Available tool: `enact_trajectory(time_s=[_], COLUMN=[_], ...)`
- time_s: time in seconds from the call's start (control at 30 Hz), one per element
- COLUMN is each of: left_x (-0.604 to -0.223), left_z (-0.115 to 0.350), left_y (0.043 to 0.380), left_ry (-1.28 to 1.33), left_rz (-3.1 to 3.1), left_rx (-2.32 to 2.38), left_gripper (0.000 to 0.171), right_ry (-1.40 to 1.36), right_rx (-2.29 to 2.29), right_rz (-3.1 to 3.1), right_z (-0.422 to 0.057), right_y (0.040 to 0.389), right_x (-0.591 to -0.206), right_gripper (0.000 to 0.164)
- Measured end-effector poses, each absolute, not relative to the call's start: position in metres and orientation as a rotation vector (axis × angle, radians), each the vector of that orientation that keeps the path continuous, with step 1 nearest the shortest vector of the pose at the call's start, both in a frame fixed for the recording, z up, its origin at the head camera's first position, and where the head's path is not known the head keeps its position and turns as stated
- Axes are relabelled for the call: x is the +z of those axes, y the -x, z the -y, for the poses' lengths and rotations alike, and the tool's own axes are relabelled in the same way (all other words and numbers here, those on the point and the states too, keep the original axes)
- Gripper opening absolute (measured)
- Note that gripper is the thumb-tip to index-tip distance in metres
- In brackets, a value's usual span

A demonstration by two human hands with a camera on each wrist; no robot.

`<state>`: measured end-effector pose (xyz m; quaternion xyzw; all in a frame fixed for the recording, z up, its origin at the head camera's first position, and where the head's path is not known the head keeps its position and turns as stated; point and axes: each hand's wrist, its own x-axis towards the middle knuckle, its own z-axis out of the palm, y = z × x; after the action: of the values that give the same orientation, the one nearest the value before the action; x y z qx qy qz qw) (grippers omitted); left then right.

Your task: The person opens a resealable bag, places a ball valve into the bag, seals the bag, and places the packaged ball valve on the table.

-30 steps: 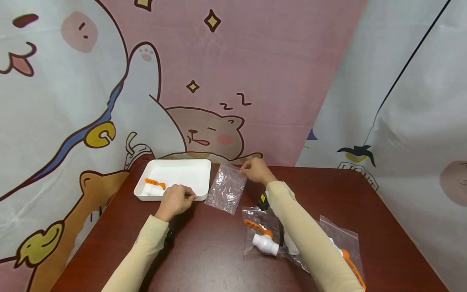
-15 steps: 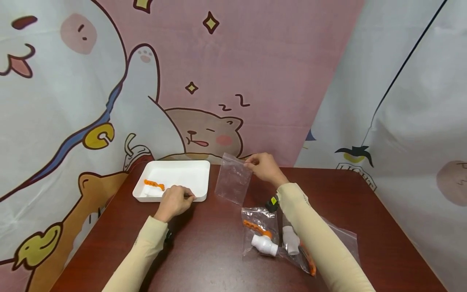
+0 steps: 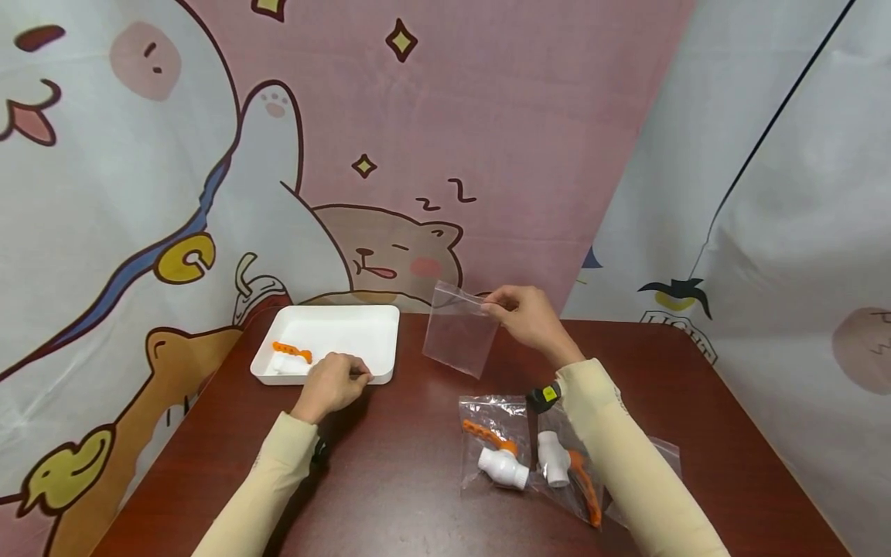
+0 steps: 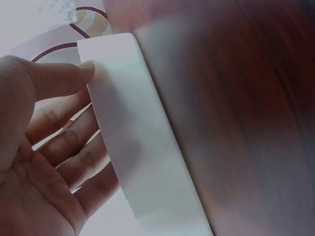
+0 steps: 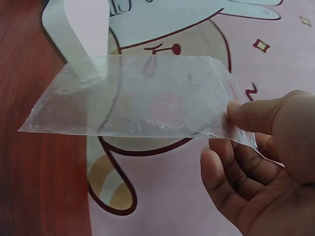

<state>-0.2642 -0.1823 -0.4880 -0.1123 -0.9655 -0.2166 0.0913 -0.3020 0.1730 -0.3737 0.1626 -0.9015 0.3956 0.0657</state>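
My right hand [image 3: 527, 319] pinches a clear zip bag [image 3: 459, 329] by its top corner, thumb on one side and fingers behind. The bag hangs flat above the far part of the table, see-through with nothing inside, as the right wrist view also shows the bag [image 5: 147, 103]. My left hand [image 3: 334, 384] is at the near rim of a white tray [image 3: 348, 325]. In the left wrist view the thumb lies on the outer side of the tray wall [image 4: 133, 123] and the fingers are behind it, inside. A white valve [image 3: 288, 363] with an orange handle [image 3: 292, 352] lies in the tray.
Nearer me, right of centre, lie clear bags with a white valve [image 3: 503, 468] and a second white valve [image 3: 553, 459], both orange-handled. Another clear bag [image 3: 667, 455] is partly under my right forearm. A printed cloth [image 3: 557, 155] hangs behind the brown table [image 3: 390, 480].
My right hand has raised the clear bag off the table and carried it right, and the bag now hangs more upright. My left hand stays at the tray rim.
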Motion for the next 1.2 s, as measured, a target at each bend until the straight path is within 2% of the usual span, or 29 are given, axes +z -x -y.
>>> enact_trajectory(time_s=[0.17, 0.4, 0.83, 1.2], left_x=[-0.485, -0.475, -0.417, -0.389], left_z=[0.180, 0.173, 0.134, 0.109], left_y=[0.262, 0.257, 0.227, 0.210], left_ry=[0.335, 0.438, 0.653, 0.762], left_rz=[2.887, 2.788, 2.562, 2.455], left_rx=[-0.697, -0.807, -1.023, -1.097], left_gripper=[0.004, 0.015, 0.041, 0.043], right_ry=[-0.535, -0.572, -0.730, -0.895], right_rx=[1.144, 1.183, 1.163, 1.036], right_rz=[2.680, 2.668, 2.615, 2.660], right_z=[-0.178, -0.182, -0.178, -0.167], right_y=[0.289, 0.270, 0.241, 0.231], right_x=[-0.368, -0.361, -0.354, -0.355], right_gripper=[0.015, 0.015, 0.008, 0.005])
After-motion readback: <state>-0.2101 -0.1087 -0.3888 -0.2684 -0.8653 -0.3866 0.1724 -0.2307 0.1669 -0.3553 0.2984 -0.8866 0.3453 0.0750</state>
